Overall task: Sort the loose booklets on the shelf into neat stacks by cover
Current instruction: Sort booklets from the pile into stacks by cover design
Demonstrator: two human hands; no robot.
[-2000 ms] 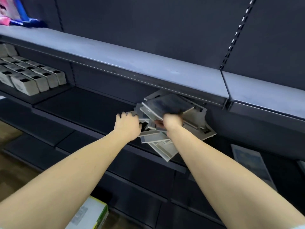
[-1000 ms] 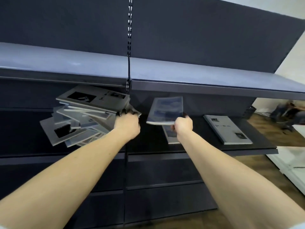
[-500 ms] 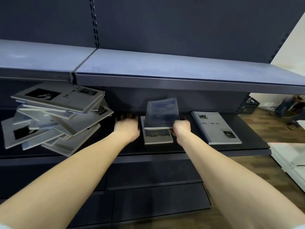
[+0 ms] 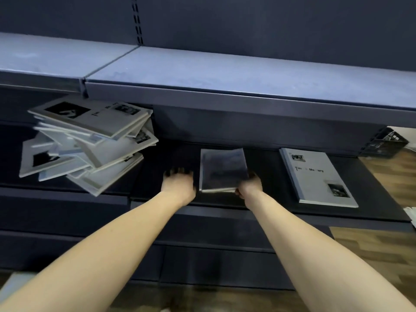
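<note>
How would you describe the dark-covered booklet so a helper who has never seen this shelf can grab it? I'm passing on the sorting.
Find the dark shelf under the blue-grey ledge. Near its middle, between the messy pile on the left and the pale grey booklet on the right, lies the dark-covered booklet, with the right hand at its near corner. Only its cover is dark and cloudy.

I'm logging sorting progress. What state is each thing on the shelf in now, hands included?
Messy pile: unsorted, booklets askew.
Dark-cover stack: lying flat, edges aligned.
Light-cover booklet: lying flat, apart.
Left hand: holding nothing.
Right hand: at the dark stack's corner; grip blurred.
</note>
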